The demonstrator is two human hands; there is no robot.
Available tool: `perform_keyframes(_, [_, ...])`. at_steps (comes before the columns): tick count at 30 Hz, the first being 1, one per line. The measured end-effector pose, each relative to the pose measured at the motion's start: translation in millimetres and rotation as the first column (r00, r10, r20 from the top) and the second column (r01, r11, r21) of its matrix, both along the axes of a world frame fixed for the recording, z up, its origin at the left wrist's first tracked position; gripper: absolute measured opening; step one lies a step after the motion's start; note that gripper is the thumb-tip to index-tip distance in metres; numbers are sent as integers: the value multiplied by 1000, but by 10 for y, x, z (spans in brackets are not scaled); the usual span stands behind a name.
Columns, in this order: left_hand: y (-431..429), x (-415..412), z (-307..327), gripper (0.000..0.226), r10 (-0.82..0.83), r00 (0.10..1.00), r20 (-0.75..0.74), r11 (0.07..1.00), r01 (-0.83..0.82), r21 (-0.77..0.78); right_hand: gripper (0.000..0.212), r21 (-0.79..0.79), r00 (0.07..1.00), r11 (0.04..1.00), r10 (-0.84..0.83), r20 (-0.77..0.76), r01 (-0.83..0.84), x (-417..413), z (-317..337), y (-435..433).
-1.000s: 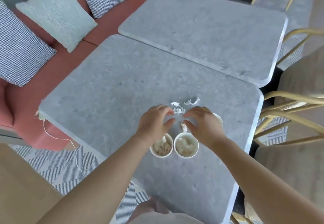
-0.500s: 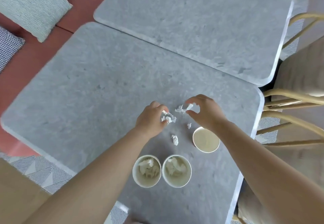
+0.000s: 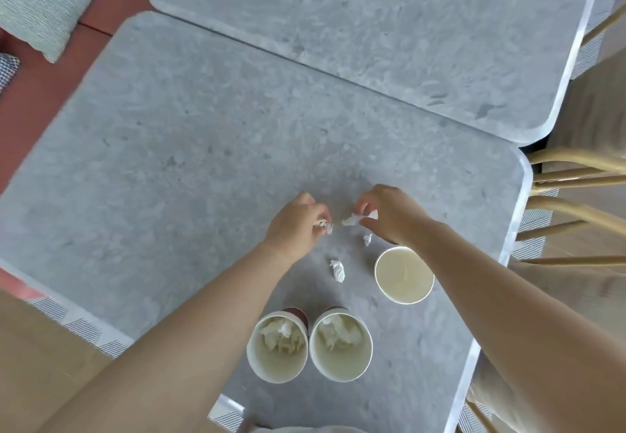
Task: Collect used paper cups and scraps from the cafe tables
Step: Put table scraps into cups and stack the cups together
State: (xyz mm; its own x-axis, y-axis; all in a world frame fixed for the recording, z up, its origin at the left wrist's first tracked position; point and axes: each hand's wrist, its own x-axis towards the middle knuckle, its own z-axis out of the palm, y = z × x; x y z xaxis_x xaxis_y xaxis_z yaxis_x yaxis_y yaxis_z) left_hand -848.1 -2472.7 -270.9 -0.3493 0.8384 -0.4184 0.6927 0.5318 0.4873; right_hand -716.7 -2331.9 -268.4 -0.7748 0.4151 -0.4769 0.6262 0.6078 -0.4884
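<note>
My left hand (image 3: 294, 226) is pinched on a small white paper scrap (image 3: 323, 226) on the grey table (image 3: 169, 168). My right hand (image 3: 389, 215) pinches another crumpled scrap (image 3: 352, 220) just beside it. Two loose scraps lie nearer me, a tiny one (image 3: 367, 239) and a larger one (image 3: 338, 270). An empty paper cup (image 3: 403, 275) stands under my right forearm. Two cups stuffed with crumpled paper stand side by side close to me, the left cup (image 3: 277, 348) and the right cup (image 3: 340, 344).
A second grey table (image 3: 372, 26) butts against the far edge. Wooden chairs (image 3: 582, 195) stand at the right. A red sofa with a pale cushion (image 3: 40, 2) is at the upper left. Striped rug shows below the table's near edge.
Both hands have closed on scraps where before they only reached for them. The camera has moved closer over the table, so the cups sit lower in view.
</note>
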Motion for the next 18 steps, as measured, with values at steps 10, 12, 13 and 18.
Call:
perform_keyframes(10, [-20, 52, 52, 9, -6, 999, 46, 998, 4, 58, 21, 32, 1000, 999, -1, 6, 1, 299, 13, -24])
perform_keyframes(12, [-45, 58, 55, 9, -13, 999, 42, 999, 10, 52, 29, 9, 1000, 1000, -4, -19, 4, 337, 3, -64])
perform_keyframes(13, [-62, 56, 52, 10, -13, 999, 40, 999, 11, 47, 34, 2, 999, 1000, -1, -35, 1, 346, 0, -77])
perform_keyframes(18, [-187, -17, 49, 33, -49, 998, 26, 999, 49, -13, 45, 25, 996, 997, 73, -59, -72, 293, -14, -112])
